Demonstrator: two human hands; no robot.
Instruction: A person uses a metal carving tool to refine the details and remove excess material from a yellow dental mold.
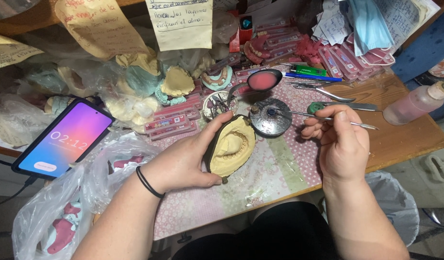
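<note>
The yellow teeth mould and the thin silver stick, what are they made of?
The yellow teeth mould in the left hand looks like dental plaster: matte, chalky, no shine. The thin silver stick in the right hand looks like polished metal, since it glints.

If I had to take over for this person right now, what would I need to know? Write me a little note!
Left hand: holds a yellow plaster teeth mold, cupped in a dark metal frame, tilted up above the flowered table cloth.
Right hand: pinches a thin metal tool; its tip reaches to the round metal burner.
Nearby: a spoon of pink wax behind the burner, more metal tools to the right, a phone showing a timer on the left.
Done: mold is in hand.
Left: no pink wax is visible on the mold yet.
</note>
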